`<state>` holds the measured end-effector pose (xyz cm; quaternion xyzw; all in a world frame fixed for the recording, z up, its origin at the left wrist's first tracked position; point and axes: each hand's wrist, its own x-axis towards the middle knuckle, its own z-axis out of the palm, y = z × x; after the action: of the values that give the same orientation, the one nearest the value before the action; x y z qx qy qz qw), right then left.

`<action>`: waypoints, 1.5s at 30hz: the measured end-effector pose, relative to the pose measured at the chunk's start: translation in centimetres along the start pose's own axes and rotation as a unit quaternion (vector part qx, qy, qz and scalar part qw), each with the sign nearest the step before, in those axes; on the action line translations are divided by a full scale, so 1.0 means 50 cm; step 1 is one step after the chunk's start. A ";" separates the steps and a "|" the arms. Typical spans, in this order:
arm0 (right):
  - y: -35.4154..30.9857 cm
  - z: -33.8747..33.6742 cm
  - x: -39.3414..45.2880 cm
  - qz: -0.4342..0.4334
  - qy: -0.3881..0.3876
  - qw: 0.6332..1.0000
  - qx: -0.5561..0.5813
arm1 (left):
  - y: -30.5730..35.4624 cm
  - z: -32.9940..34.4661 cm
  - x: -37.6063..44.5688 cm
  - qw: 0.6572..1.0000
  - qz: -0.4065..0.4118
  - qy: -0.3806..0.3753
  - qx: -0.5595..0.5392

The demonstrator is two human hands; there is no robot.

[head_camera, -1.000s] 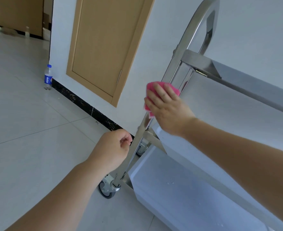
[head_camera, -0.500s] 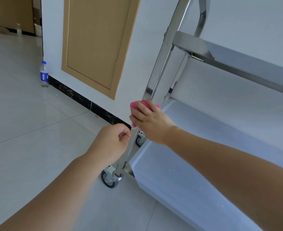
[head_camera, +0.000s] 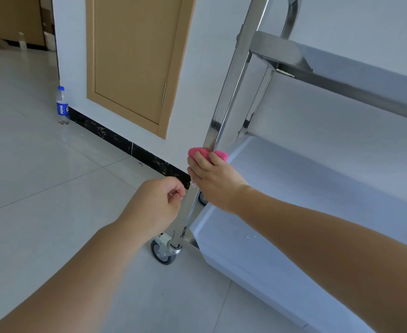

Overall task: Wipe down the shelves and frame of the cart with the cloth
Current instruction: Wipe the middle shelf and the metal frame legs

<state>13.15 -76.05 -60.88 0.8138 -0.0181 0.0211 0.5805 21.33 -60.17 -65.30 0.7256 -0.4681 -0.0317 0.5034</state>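
On cart post (head_camera: 224,102), pink cloth (head_camera: 207,153) under R hand (head_camera: 212,179) fingers (head_camera: 201,161).

hands 2 (head_camera: 159,203) (head_camera: 215,181) | cloth 1 (head_camera: 207,152) | cart 1 (head_camera: 231,87) | bottle 1 (head_camera: 62,105)

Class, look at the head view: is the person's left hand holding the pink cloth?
No: the right hand presses the pink cloth against the cart's upright post; the left hand holds nothing.
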 end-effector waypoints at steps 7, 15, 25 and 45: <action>-0.008 0.024 -0.076 -0.002 0.006 1.000 -0.016 | 0.016 0.037 -0.002 0.998 0.012 -0.064 0.015; 0.003 0.036 -0.158 0.011 -0.013 1.000 0.020 | 0.056 0.079 -0.007 0.988 0.040 -0.140 0.043; 0.021 0.063 -0.351 0.012 -0.036 0.997 0.061 | 0.126 0.171 -0.021 0.957 0.085 -0.271 0.068; 0.057 0.130 -0.720 0.020 -0.034 0.995 0.093 | 0.313 0.391 -0.067 0.898 0.194 -0.388 0.079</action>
<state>-22.85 -82.95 -62.27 0.8638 -0.0518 0.0061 0.5011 -0.79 -72.37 -64.43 0.5880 -0.7587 -0.1752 0.2192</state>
